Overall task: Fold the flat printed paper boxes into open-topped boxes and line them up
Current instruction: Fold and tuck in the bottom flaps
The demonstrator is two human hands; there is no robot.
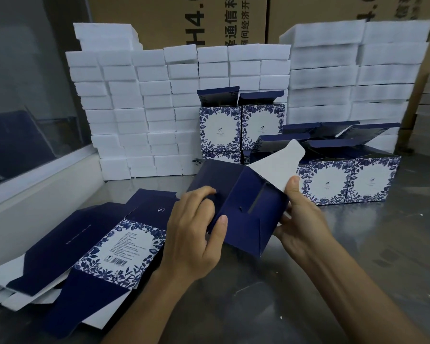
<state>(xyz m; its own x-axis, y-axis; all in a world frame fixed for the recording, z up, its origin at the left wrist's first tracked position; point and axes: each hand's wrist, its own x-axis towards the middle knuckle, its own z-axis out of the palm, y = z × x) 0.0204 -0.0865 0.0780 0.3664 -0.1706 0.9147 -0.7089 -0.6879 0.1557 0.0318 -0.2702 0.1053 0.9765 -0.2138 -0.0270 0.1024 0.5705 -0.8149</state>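
Grey steel bench | five folded blue-floral paper boxes visible | left hand, right hand both grasping half-folded navy box, thumbs up.

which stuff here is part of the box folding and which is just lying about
Job:
half-folded navy box, gripped by left hand and right hand
pile of flat printed boxes
folded boxes lined up

Lying about:
white foam blocks
brown cartons

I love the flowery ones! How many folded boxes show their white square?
4 folded boxes: two atop others at the back, two on the table at right. More are partly hidden.
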